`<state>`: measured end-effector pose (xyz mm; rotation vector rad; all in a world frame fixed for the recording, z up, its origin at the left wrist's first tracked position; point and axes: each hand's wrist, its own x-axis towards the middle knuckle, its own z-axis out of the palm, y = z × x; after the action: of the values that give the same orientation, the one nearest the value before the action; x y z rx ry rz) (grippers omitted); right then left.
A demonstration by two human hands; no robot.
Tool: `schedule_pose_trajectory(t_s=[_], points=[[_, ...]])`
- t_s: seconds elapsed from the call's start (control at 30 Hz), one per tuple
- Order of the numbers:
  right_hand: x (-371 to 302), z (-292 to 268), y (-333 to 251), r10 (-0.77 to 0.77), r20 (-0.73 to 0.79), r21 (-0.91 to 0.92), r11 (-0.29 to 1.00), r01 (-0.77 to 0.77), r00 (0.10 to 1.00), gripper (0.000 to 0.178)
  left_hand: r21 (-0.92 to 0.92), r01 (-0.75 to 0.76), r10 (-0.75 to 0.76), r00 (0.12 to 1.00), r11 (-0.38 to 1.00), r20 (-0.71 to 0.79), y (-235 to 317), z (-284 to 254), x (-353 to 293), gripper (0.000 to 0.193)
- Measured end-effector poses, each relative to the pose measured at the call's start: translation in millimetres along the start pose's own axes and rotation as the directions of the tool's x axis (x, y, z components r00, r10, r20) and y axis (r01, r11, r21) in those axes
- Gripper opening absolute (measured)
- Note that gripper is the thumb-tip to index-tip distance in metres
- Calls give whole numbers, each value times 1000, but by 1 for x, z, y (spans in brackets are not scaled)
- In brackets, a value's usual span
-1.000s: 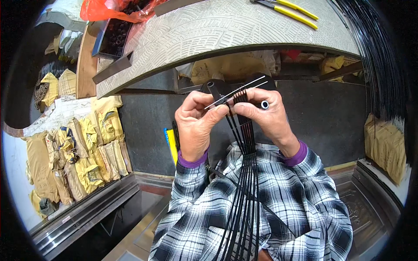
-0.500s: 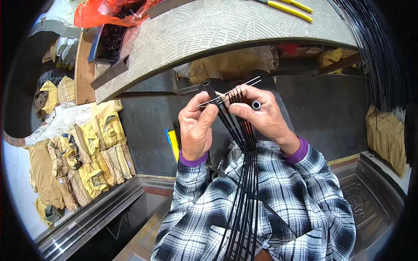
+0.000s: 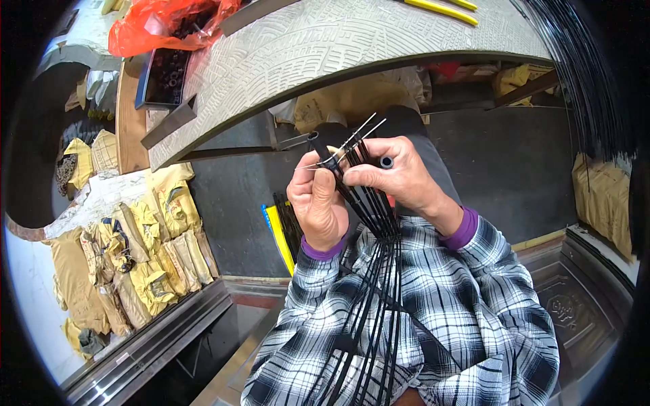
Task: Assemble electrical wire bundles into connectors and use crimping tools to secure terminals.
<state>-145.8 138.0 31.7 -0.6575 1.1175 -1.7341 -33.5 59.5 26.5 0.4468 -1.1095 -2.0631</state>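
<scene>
Ribs: one bundle, slender, black, fanned at the top, drawn together lower down, trailing over a plaid shirt. Held in both hands, this side of the counter's near edge. Wires: two, thin, pale, slanting across the rib tops. Tube: black, open-ended, pinched by the left hand. Right hand: thumb and fingers closed on the ribs.

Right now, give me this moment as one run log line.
Left hand: pinching black tube; right hand: gripping fanned black strands; pale rods: crossing strands; table: yellow handles
</scene>
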Motion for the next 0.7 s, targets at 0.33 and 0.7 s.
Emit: schedule_pose_trajectory(t_s=[0.33, 0.7], points=[[28, -66, -48, -508, -270, -230, 859, 458, 818, 63, -240, 126, -136, 990, 963, -27, -17, 17, 12, 31], [83, -26, -88, 219, 404, -480, 878, 2, 888, 48, -419, 204, -241, 970, 885, -37, -5, 28, 8, 15]])
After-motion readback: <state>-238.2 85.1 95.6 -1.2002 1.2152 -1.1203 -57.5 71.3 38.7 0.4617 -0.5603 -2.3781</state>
